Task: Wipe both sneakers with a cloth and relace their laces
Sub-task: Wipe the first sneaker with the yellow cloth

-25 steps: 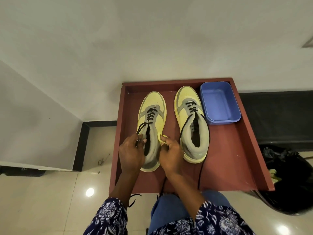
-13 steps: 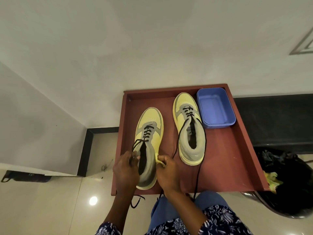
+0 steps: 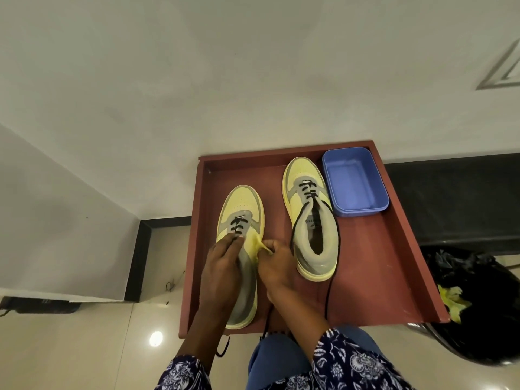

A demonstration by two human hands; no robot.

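We have a reddish-brown tray-like surface (image 3: 374, 277) with raised edges in front of our knees, and it seems chosen to keep the shoes, loose laces and any drips in one contained place. On it stand both yellow-and-grey sneakers, toes pointing away from us so the tongues and eyelets face up within easy reach. The right sneaker (image 3: 311, 220) stands near the far edge, just beside a blue plastic tub (image 3: 355, 182), with only its front eyelets threaded; its black lace (image 3: 333, 266) hangs slack round the collar and trails over the near edge of the surface, so we judge it parked while the other shoe is handled. The left sneaker (image 3: 240, 249) lies closer to us, its heel near the front edge, placed where both hands can work on it. Our left hand (image 3: 222, 271) lies over its collar with the fingertips pinching the dark lace at the uppermost threaded eyelets, probably to feed or tighten the next crossing. Our right hand (image 3: 277, 266) pinches a small fold of yellow material at the shoe's right side; whether that is the cloth or the eyelet flap pulled outward we cannot tell, though the pull would open the eyelet row for threading. To the right, off the surface, a black-lined bin (image 3: 478, 305) holds yellow scraps.
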